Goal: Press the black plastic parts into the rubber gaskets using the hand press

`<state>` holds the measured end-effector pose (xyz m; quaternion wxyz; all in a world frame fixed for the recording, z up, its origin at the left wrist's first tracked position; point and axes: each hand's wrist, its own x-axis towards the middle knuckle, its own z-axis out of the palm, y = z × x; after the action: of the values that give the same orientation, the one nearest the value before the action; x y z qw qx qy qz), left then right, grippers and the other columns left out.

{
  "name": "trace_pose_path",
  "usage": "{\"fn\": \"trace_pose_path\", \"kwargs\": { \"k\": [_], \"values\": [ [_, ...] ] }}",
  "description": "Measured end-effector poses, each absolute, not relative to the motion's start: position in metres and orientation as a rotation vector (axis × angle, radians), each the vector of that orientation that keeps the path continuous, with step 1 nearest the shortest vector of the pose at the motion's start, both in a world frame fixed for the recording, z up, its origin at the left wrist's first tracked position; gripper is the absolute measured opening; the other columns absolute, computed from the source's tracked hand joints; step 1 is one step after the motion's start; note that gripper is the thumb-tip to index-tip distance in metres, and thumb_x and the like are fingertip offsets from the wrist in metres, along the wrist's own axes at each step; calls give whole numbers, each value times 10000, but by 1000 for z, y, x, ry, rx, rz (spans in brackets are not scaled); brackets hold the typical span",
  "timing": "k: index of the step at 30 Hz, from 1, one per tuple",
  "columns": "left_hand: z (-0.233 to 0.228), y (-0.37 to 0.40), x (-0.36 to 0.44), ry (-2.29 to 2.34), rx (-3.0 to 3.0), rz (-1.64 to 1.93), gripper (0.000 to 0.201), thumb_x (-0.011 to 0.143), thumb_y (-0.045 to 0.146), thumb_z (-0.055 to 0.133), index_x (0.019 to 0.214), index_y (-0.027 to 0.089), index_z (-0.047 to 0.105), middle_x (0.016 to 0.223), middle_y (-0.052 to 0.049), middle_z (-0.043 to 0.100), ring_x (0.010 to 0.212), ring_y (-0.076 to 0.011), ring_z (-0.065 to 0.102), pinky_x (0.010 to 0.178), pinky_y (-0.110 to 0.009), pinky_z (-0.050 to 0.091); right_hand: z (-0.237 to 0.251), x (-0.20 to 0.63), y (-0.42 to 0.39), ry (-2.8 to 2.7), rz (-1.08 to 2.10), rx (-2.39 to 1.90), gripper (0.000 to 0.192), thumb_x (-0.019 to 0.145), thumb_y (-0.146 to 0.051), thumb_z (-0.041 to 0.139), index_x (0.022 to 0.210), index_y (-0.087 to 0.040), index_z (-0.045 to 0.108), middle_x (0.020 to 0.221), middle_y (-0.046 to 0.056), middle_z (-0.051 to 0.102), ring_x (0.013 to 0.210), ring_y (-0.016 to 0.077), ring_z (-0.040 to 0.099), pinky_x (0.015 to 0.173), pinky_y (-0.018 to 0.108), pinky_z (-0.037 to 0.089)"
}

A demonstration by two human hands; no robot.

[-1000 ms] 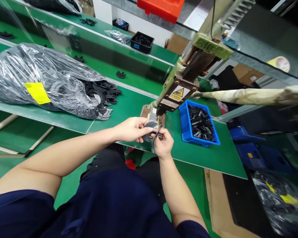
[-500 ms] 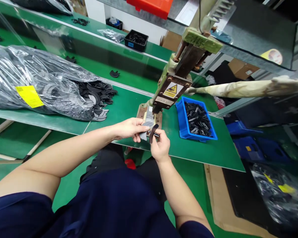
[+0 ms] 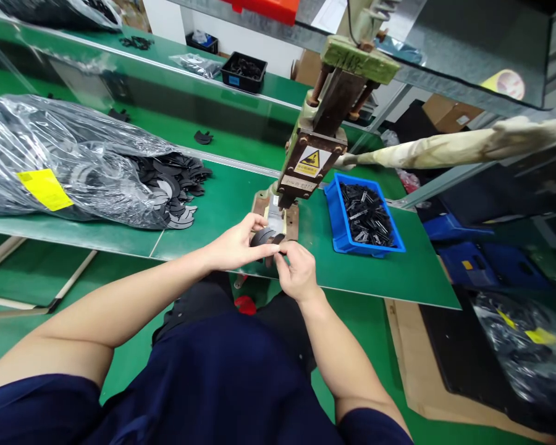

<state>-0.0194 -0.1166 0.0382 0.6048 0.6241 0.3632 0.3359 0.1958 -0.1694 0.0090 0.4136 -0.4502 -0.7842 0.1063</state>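
Both hands at a curved piece [image 3: 261, 237], at the press's [image 3: 306, 162] 7 o'clock side.
The left hand [image 3: 239, 245] pinches the piece, partly covering it; the right hand [image 3: 299, 269] curls at its 4 o'clock end, any grip hidden. From the hands, a bin [image 3: 336, 224] sits at 2 o'clock; a bag [image 3: 88, 164], cut off by the frame, at 10.

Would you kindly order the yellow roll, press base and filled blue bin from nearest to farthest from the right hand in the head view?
1. Press base, just beyond the right hand
2. Filled blue bin, right side
3. Yellow roll, upper right
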Motion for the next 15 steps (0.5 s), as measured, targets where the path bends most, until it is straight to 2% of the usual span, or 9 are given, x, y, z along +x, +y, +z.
{"fn": "trace_pose_path", "kwargs": {
  "k": [4,7,11,15],
  "values": [
    [31,-115,-15,816,1262,719,539,856,571,842,1139,217,549,837,12,703,681,-159,702,547,-253,546,9,194,-169,-1972,239,-1117,96,997,-263,585,1037,-220,660,913,51,729,831,165,667,795,335,546],
    [30,-111,-15,771,1163,715,534,827,580,867,1056,207,560,754,19,710,579,-139,670,523,-250,544,8,193,-170,-1948,242,-1125,109,992,-272,605,1066,-221,667,950,57,746,857,167,690,810,337,569],
    [33,-110,-18,727,1120,636,471,818,548,883,985,175,649,745,-7,734,569,-137,679,545,-258,577,3,196,-171,-1904,286,-1158,146,989,-294,618,1105,-231,681,1027,71,769,939,184,729,868,362,610],
    [21,-83,-26,818,1103,777,432,786,497,921,938,161,696,732,-8,727,576,-129,670,546,-247,591,-4,209,-171,-1828,350,-1232,333,982,-303,639,1312,-254,642,1197,89,747,1096,199,727,974,396,627]
  ]
}}
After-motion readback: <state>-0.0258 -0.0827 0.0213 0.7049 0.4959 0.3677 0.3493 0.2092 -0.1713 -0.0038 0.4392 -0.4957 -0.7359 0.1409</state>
